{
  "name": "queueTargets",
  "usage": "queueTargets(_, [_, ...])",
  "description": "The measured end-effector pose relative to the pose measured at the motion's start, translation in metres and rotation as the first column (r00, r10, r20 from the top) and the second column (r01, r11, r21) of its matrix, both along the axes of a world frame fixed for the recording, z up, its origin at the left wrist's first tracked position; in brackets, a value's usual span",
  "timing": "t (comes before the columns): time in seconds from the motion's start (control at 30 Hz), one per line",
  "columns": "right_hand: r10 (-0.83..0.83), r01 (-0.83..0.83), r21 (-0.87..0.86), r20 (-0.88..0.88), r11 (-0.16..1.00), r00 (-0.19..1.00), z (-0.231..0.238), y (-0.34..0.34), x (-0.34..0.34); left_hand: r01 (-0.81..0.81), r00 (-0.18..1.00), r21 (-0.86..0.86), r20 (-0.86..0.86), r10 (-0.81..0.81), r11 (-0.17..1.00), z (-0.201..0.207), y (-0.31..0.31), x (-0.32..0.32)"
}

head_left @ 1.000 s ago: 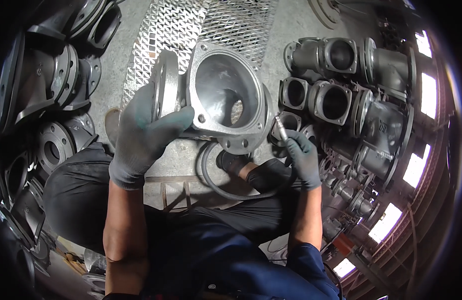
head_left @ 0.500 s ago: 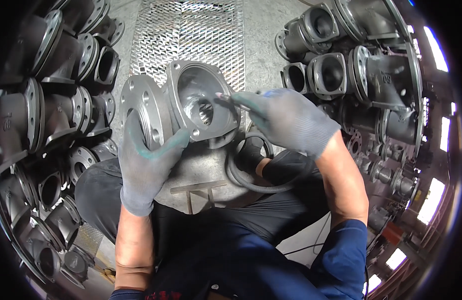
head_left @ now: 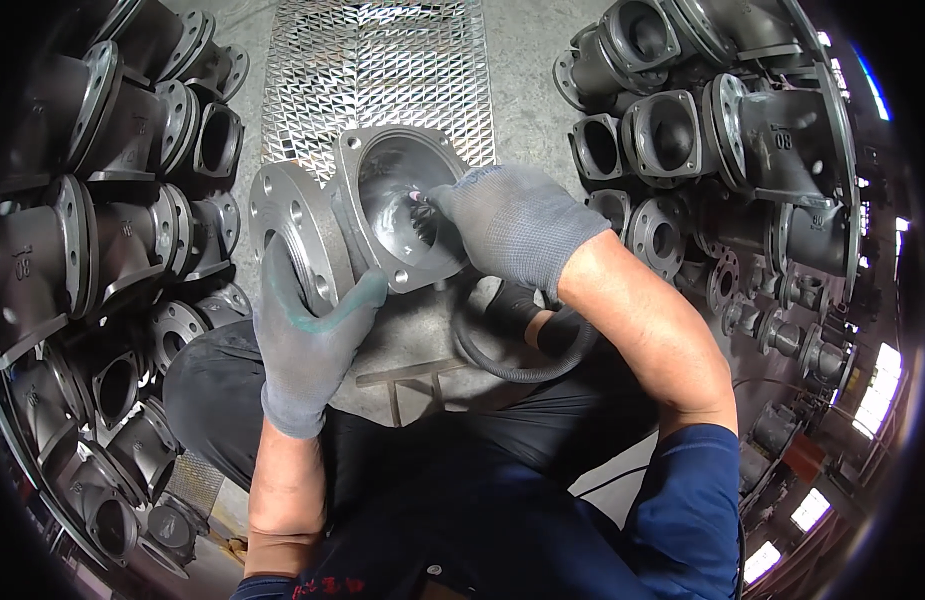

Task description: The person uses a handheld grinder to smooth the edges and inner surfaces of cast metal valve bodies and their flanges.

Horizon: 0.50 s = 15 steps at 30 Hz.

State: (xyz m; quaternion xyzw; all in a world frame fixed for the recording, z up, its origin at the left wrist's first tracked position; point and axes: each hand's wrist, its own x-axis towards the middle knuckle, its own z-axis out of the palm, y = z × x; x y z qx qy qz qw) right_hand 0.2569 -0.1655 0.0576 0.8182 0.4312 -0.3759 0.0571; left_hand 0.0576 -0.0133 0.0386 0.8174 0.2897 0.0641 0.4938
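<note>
A grey cast-metal valve body [head_left: 350, 225] lies on its side in front of me, its square flanged mouth facing up toward me. In a grey and green glove, my left hand [head_left: 317, 335] closes round the edge of its round flange [head_left: 294, 215], fingers inside the bore and thumb by the square flange. My right hand [head_left: 512, 215], gloved too, is closed on a slim die grinder with a pinkish tip [head_left: 416, 194], which reaches into the open mouth. Most of the tool is hidden by the glove. The bore's inner wall is shiny near the tip.
Many similar valve bodies are stacked at the left [head_left: 42, 250] and at the right [head_left: 782, 150]. A patterned metal plate [head_left: 372, 60] lies beyond the work. A dark ribbed hose [head_left: 522, 375] curves by my foot, beside a small metal stand [head_left: 412, 372].
My right hand has moved left and turned, bringing the grinder's tip deeper into the mouth. The left hand keeps its hold; the whole view has shifted slightly.
</note>
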Motion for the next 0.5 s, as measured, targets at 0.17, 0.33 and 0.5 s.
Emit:
queueTargets(0.17, [-0.033, 0.031, 0.026, 0.054, 0.999, 0.998, 0.014, 0.001, -0.008, -0.067, 0.998, -0.133, -0.023, 0.064, 0.989, 0.003, 0.001, 0.000])
queueTargets(0.33, [-0.053, 0.050, 0.079, 0.034, 0.996, 0.998, 0.008, 0.004, -0.008, -0.033, 0.999, -0.046, 0.024, 0.034, 0.998, -0.006, 0.005, -0.007])
queueTargets(0.5, [-0.055, 0.055, 0.100, -0.001, 0.994, 0.998, 0.007, -0.001, -0.007, -0.156, 0.988, -0.277, -0.035, 0.152, 0.948, 0.009, 0.002, 0.003])
